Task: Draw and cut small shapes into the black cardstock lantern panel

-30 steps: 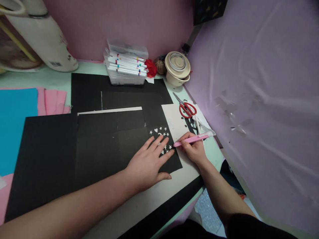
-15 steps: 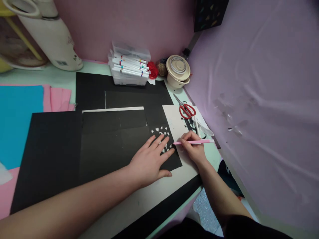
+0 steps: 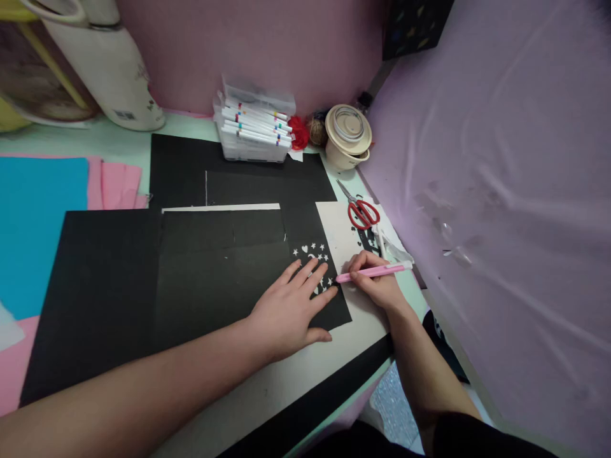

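Observation:
My left hand (image 3: 293,308) lies flat with spread fingers on a black paper sheet (image 3: 214,286), holding nothing. Around its fingertips the sheet has several small white star, heart and moon shapes (image 3: 321,257) that look like cut-outs; some are hidden under the fingers. My right hand (image 3: 375,283) pinches a slim pink pen-shaped craft knife (image 3: 370,272). Its tip points left, close to a star by the sheet's right edge; whether it touches the paper I cannot tell. A white sheet (image 3: 329,222) shows beneath the black one.
Red-handled scissors (image 3: 363,214) lie beyond my right hand, near small black paper scraps (image 3: 366,238). Farther back stand a clear box of white markers (image 3: 255,137) and a lidded beige bowl (image 3: 347,143). Blue sheets (image 3: 42,235) lie at left; a purple-covered wall (image 3: 501,222) rises at right.
The craft knife has tilted, its rear end now higher than its tip. My left hand keeps its place on the paper. The whole view has shifted slightly.

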Demonstrator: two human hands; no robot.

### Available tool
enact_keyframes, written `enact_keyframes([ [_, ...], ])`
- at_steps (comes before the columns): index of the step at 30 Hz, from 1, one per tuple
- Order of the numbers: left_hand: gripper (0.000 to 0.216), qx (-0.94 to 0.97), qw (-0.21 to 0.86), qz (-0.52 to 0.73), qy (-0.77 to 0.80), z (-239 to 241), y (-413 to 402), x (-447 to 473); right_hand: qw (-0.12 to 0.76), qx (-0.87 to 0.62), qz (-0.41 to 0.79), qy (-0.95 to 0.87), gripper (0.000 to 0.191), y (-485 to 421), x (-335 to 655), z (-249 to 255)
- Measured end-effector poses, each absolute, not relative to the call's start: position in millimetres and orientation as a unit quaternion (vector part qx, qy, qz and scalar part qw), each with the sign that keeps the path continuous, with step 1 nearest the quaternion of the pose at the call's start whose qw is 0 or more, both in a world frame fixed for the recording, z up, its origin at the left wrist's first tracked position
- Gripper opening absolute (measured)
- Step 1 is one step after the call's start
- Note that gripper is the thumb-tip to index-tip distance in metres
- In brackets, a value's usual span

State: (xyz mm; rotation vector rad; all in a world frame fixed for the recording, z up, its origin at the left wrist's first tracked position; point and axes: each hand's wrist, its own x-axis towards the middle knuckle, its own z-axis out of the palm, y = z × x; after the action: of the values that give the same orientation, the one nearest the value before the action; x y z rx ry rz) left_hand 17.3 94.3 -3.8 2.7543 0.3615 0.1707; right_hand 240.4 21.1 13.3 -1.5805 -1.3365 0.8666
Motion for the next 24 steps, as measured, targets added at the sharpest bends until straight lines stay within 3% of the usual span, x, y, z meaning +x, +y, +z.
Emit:
enact_keyframes([
  [7, 0.075, 0.973, 0.182, 0.054, 0.129, -2.4, 94.0, 17.3, 0.440, -0.637, 0.330, -0.540, 0.015, 23.3, 238.5, 13.5],
  [16, 0.075, 0.973, 0.180, 0.056, 0.130, -3.0, 93.4, 16.4, 0.365, -0.659, 0.216, -0.621, 0.008, 12.2, 238.0, 16.0],
  [24, 0.075, 0.974, 0.177, 0.055, 0.130, -2.9, 94.1, 17.6, 0.366, -0.674, 0.142, -0.626, 0.005, 3.6, 223.4, 12.8],
])
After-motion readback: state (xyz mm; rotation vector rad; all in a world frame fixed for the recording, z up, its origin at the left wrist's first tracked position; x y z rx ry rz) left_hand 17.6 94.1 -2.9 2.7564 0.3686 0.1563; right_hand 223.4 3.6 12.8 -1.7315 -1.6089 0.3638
